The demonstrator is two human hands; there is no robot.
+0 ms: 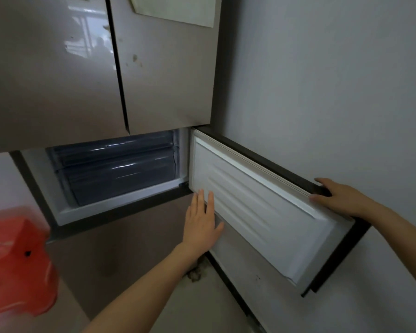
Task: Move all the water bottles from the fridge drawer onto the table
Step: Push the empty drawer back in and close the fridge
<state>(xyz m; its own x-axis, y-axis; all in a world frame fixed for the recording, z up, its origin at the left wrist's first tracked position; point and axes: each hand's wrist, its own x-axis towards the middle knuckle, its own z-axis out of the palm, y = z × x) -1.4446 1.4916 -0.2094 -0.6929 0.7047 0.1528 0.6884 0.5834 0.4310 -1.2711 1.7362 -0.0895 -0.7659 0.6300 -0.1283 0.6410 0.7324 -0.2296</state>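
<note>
Your right hand (339,198) is gripping the swung-open white-lined fridge compartment door (262,207) at its top edge; your left hand (202,222) is lying flat, fingers spread, beside its hinge side. The dark translucent drawers (115,169) sit behind it; bottles possibly inside, unclear.

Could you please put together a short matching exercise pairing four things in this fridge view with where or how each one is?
Things:
1. left hand
2. right hand
3. drawers
4. red object

States or places:
A. dark and translucent, inside the open compartment
B. gripping the top edge of the open door
C. blurred, at the lower left edge of view
D. flat and open against the door's white inner lining

Pairs: 1-D, 2-B, 3-A, 4-C
</note>
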